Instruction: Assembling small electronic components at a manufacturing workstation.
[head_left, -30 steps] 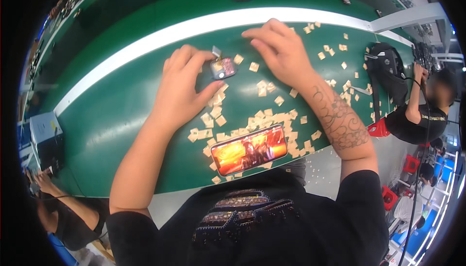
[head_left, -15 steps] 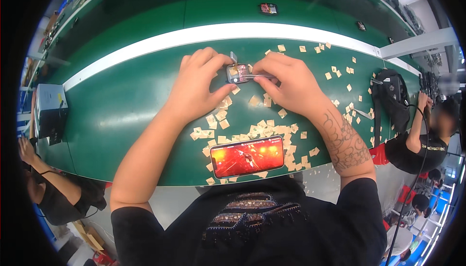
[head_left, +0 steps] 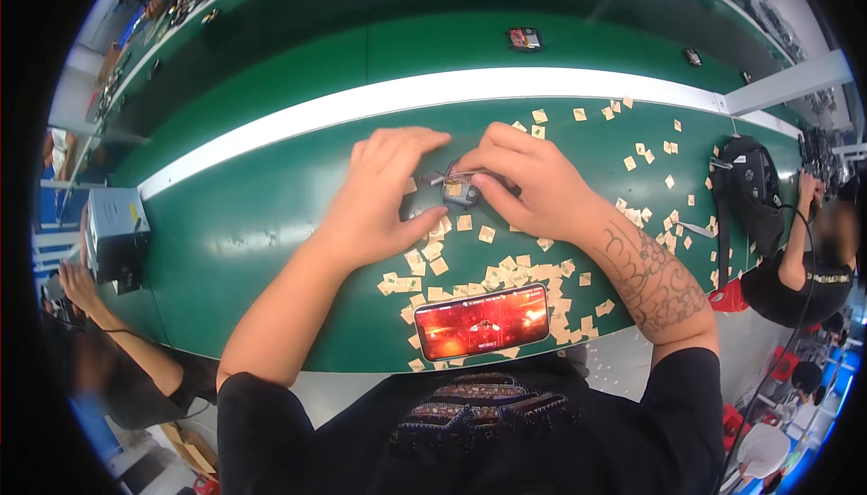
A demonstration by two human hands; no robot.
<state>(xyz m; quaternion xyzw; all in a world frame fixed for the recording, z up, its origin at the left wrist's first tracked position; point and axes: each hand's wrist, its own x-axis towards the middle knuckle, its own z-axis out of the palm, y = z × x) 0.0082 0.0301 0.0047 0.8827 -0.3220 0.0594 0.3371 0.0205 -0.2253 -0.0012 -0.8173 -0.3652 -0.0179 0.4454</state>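
A small dark electronic module point(head_left: 461, 190) with a pale square on it lies on the green bench between my hands. My right hand point(head_left: 533, 181) is closed over its far right side, with thin metal tweezers point(head_left: 463, 172) in the fingers. The fingers hide most of the tweezers and part of the module. My left hand point(head_left: 377, 190) is open to the left of the module, index finger and thumb apart, holding nothing. Small beige square stickers point(head_left: 439, 266) lie near my left thumb.
A phone point(head_left: 482, 323) with a red-orange picture lies near the front edge, amid many scattered stickers. A black bag point(head_left: 751, 179) sits at right, a white-and-black box point(head_left: 117, 233) at left. Beyond the white rail point(head_left: 433, 85) lies another module point(head_left: 524, 39). Co-workers are on both sides.
My left fingers have come off the module and spread apart. The module has shifted nearer to me, and my right fingers have closed over its far side. The whole view has tilted slightly.
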